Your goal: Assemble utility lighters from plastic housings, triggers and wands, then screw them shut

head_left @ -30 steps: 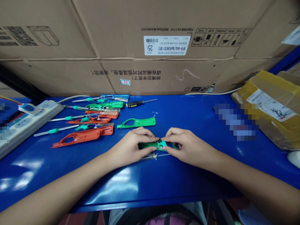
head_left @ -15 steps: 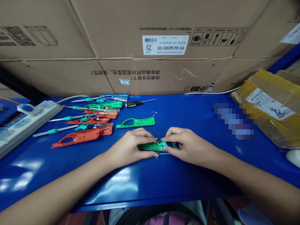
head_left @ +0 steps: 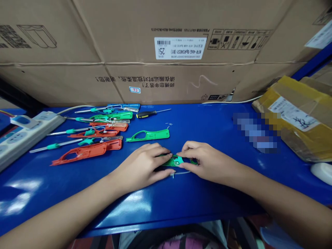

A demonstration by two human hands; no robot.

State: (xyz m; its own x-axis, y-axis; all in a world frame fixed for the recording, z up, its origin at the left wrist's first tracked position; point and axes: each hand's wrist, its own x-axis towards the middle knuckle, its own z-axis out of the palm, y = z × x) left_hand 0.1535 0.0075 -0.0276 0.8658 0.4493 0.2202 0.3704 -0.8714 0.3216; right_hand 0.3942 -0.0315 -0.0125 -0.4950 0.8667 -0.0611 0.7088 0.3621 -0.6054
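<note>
Green lighter casing (head_left: 171,162) gripped among opened parts

The casing is clamped by the left hand (head_left: 145,163) and right hand (head_left: 202,157), mid-surface (head_left: 181,204). Beyond, a loose green half (head_left: 158,134) and a screwdriver (head_left: 146,114) are laid; at left, opened lighters (head_left: 95,149) are flanked by a power strip (head_left: 32,128). The rear is blocked by a carton (head_left: 155,74).

A: ok what are the arms up to?

B: both bare, angled inward. left forearm (head_left: 77,204) slants up from the lower left corner, right forearm (head_left: 275,193) from the lower right. elbows are out of view tbh.

A: and the hands?

B: left hand (head_left: 145,166) is back-up, fingers bent over, left thumb (head_left: 163,174) stretched out below them. right hand (head_left: 203,157) is more side-on, fingers curled in, right thumb (head_left: 188,167) under the index.

A: touching each other?

B: fingertips are super close, but I see a small gap.
</note>
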